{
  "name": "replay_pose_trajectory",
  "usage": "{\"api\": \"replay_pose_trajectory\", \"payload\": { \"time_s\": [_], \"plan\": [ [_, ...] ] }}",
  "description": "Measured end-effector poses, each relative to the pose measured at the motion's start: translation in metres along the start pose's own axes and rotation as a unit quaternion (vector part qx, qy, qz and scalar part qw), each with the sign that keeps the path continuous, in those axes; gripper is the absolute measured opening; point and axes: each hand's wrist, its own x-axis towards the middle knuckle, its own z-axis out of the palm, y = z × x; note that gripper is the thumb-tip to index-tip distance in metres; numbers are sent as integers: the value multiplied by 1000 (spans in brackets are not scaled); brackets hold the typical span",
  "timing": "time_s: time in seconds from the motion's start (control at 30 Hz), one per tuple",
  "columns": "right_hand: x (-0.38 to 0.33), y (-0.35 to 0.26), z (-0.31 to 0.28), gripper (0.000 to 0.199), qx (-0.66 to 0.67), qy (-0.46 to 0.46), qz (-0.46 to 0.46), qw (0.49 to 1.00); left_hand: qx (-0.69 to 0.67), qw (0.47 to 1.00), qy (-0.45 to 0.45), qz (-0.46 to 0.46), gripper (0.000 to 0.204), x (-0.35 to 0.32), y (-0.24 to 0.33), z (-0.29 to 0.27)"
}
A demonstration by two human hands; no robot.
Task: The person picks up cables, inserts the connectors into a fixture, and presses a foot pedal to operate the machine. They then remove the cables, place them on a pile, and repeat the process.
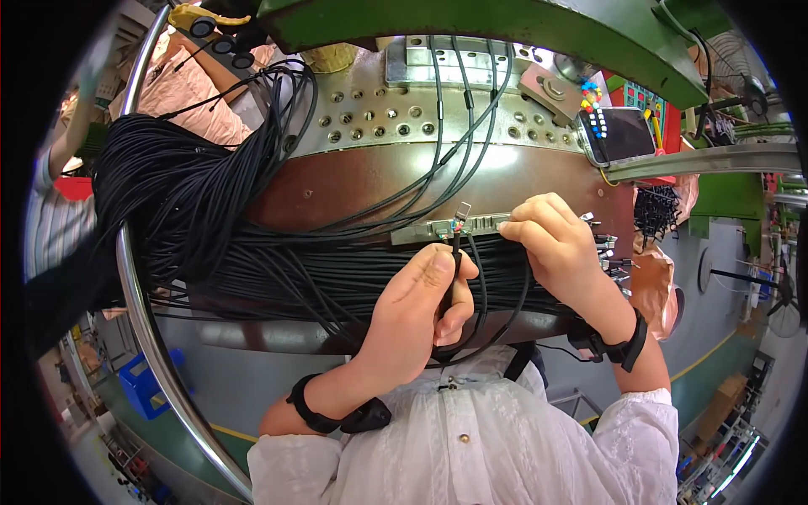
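Left hand (417, 307): grip closed, thumb and fingers pinching a thin black insulated cable (455, 252) just below its small metal connector tip (461, 210). The tip stands upright at the narrow grey metal fixture strip (438, 227), mid-scene on the brown curved machine counter (337, 185).

Right hand (560, 248): grip loosely curled, fingertips (507, 227) pressing the right end of the same strip; whether it pinches anything cannot be told.

Handling judgement: the cable appears light, limp and springy, looping down toward the white blouse (471, 438). The connector looks small and easily bent, so hold is best taken on the sheath close behind the tip, as now.

Surroundings: a thick bundle of black cables (210, 194) drapes over the counter to the left. A perforated steel plate (379, 109) lies farther off, and a phone on a stand (619, 135) sits far right. Black straps circle both wrists.
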Motion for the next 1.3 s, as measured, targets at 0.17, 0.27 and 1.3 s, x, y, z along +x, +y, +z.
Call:
{"api": "replay_pose_trajectory", "payload": {
  "time_s": [0.17, 0.27, 1.3],
  "plan": [
    [2, 4, 1, 24, 49, -13, 19, 999, 35, 999, -1, -14, 31, 2, 2, 3],
    [1, 7, 3, 23, 74, 3, 21, 997, 45, 999, -3, -16, 31, 3, 3, 3],
    [-11, 15, -8, 14, 42, -45, 127, 990, 578, 760, -74, 286, 21, 6, 34, 9]
  ]
}}
